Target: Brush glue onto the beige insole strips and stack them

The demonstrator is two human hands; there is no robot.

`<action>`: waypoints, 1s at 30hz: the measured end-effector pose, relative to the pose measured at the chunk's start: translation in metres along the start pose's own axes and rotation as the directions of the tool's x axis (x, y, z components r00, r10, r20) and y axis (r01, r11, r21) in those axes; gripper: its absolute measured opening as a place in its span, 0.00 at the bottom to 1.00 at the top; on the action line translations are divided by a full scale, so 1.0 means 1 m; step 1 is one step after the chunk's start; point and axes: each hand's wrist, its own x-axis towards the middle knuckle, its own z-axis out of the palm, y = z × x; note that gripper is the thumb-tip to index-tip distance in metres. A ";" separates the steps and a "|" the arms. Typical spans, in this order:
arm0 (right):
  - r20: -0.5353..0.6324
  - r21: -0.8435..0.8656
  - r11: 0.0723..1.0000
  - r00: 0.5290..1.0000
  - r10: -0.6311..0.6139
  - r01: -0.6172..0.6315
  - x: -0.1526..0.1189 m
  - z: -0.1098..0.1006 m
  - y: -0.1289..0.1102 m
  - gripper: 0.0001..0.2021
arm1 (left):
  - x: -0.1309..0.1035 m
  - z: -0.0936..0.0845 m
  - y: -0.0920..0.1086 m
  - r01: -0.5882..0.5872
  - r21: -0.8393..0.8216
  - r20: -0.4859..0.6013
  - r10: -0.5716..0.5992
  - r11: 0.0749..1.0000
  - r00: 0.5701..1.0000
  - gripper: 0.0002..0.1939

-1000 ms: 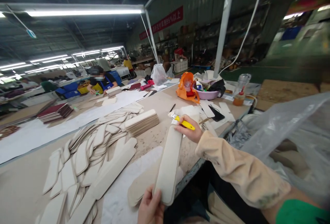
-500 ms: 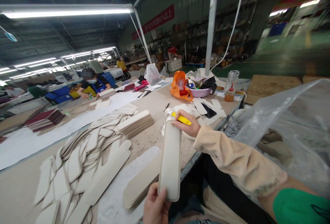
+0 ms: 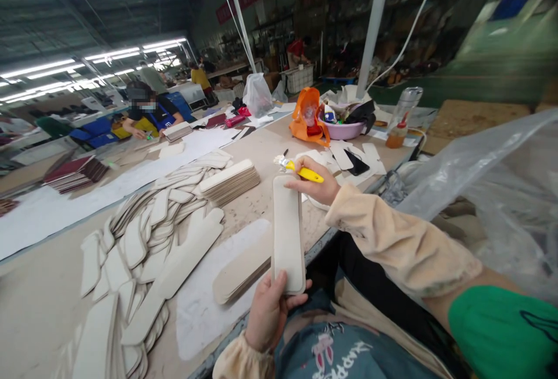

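Note:
My left hand (image 3: 271,309) grips the lower end of a long off-white panel (image 3: 288,233) with rounded corners, thumb on top and fingers beneath. At the panel's upper end, my right hand (image 3: 320,181) holds a yellow-handled brush (image 3: 307,173), its pale bristles pointing left; the fingers also lie close to the panel's top edge. Just left of the panel, a stack of similar strips (image 3: 239,271) lies on white paper (image 3: 192,315). Further left, a neat stack (image 3: 231,184) of panels sits beside a large loose pile of off-white pieces (image 3: 131,245).
Behind my right hand are a black phone (image 3: 357,163), an orange bag (image 3: 307,117), a lilac basin (image 3: 344,130) and a glue bottle (image 3: 396,133). Clear plastic sheeting (image 3: 488,181) hangs at the right. Across the table a person (image 3: 152,111) works near a maroon stack (image 3: 76,172).
The view has tilted down, showing more of my apron. My left hand has turned, with its fingertips now showing at the panel's right side; both hands keep their hold.

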 end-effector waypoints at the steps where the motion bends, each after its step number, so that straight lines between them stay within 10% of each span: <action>1: 0.006 -0.018 1.000 1.000 0.007 -0.007 -0.001 0.000 0.001 0.19 | 0.000 0.000 -0.001 -0.003 -0.004 -0.006 0.002 1.000 1.000 0.18; 13: -0.012 0.011 0.999 0.999 0.053 -0.053 -0.005 0.009 0.008 0.18 | 0.012 -0.017 -0.003 0.014 0.118 0.054 -0.021 0.993 0.998 0.25; 24: -0.034 -0.026 0.999 0.999 0.038 -0.039 -0.002 0.024 0.021 0.15 | 0.052 -0.005 0.064 -0.201 0.325 0.015 0.208 0.924 0.978 0.16; 30: -0.181 -0.088 0.995 0.983 0.021 -0.037 -0.013 0.018 0.060 0.12 | 0.072 -0.042 0.135 -0.226 0.520 0.055 0.231 0.824 0.971 0.16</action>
